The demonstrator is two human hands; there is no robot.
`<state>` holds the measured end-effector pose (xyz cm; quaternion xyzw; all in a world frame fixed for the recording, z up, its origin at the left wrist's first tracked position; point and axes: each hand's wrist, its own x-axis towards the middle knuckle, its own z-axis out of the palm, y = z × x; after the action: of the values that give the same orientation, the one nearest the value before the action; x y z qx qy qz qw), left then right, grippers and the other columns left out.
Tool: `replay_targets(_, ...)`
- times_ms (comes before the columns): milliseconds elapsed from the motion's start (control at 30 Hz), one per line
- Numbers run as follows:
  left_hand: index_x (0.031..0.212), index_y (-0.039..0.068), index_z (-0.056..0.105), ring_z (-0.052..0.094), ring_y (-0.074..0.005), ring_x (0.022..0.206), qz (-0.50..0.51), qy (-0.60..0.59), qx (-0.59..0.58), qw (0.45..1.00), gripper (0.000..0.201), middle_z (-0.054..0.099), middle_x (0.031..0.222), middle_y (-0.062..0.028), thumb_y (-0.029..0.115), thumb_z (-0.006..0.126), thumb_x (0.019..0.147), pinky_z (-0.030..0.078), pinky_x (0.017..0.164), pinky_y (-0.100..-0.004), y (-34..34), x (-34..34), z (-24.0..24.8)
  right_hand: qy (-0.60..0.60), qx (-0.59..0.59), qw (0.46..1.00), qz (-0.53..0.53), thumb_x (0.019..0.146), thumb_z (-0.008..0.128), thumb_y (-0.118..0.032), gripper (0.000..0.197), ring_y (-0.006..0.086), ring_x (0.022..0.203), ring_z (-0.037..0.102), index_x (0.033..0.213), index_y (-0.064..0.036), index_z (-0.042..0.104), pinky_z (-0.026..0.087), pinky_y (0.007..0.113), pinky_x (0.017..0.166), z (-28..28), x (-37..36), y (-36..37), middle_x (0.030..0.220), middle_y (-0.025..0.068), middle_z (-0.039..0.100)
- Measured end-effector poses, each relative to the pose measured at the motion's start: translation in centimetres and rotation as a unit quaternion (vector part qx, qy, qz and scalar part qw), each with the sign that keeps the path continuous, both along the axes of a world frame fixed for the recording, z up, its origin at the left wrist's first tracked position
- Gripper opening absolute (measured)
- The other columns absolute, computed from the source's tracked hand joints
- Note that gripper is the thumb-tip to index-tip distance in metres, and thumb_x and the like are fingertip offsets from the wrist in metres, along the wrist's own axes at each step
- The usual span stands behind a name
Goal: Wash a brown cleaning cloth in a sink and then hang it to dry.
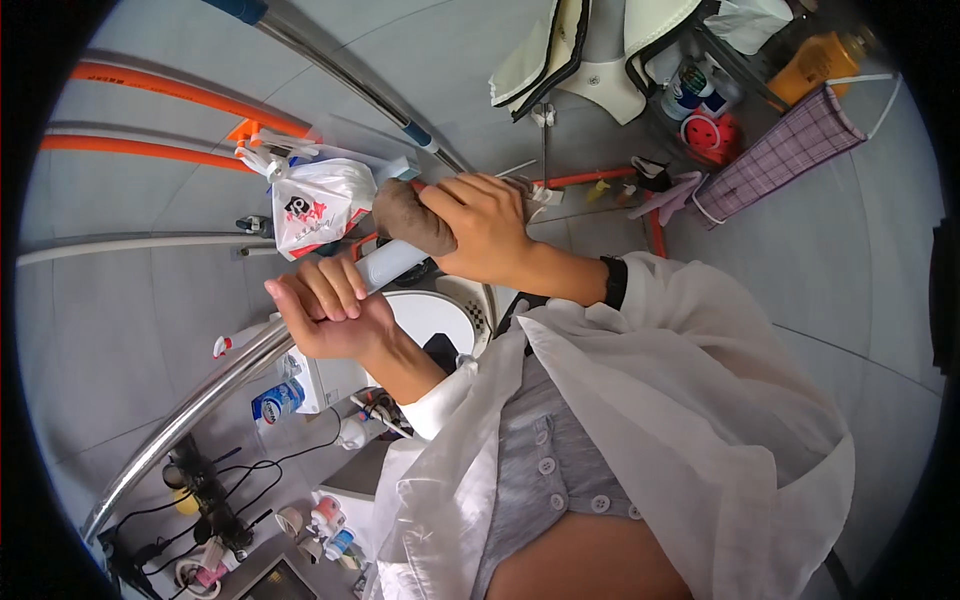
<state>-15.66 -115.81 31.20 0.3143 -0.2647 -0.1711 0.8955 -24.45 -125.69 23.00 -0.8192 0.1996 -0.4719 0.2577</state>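
My right hand (482, 226) is closed round a bunched brown cloth (408, 218). The cloth rests on the upper end of a slanting, shiny metal pole (205, 400), beside a pale smooth stretch of it. Closer to the left, my left hand (335, 312) has its fingers curled at the middle of the pole, which passes out of sight at the hand. Its grip is partly hidden. Just beyond the hands hangs a tied white plastic bag (322, 205) with dark and red print.
Orange rails (190, 97) and another metal pole (330, 70) cross the upper left. A checked purple cloth item (785, 160) hangs at the right, near an orange bottle (815, 65). Below lie a white round basin-like object (430, 318), a blue pack (278, 402) and black cables (265, 465).
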Motion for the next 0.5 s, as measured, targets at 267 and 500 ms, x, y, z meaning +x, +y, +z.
replay_targets(267, 0.048, 0.015, 0.03, 0.023, -0.0089, 0.032, -0.028, 0.029, -0.02, 0.999, 0.05, 0.03, 0.04, 0.0002, 0.025, 0.032, 0.097, 0.025, 0.037, -0.0242, 1.4, 0.3, -1.4, 0.015, -0.114, 0.991, 0.074, 0.052, 0.069, -0.012, 0.037, 0.026, 0.07, 0.058, 0.085, -0.01, 0.053, 0.046, 0.037, 0.062, 0.0, -1.6, -2.8, 0.074, 0.0058, 0.054)
replay_targets(500, 0.051, 0.016, 0.032, 0.021, -0.0079, 0.031, -0.028, -0.011, 0.015, 0.999, 0.045, 0.029, 0.04, 0.0018, 0.023, 0.035, 0.096, 0.024, 0.037, -0.0245, 1.5, 0.6, -2.3, 0.216, 0.021, 0.958, 0.187, 0.055, 0.076, -0.031, 0.045, 0.0339, 0.072, 0.061, 0.09, -0.0082, 0.058, 0.046, 0.044, 0.064, -1.7, -1.7, -4.7, 0.077, 0.0119, 0.063)
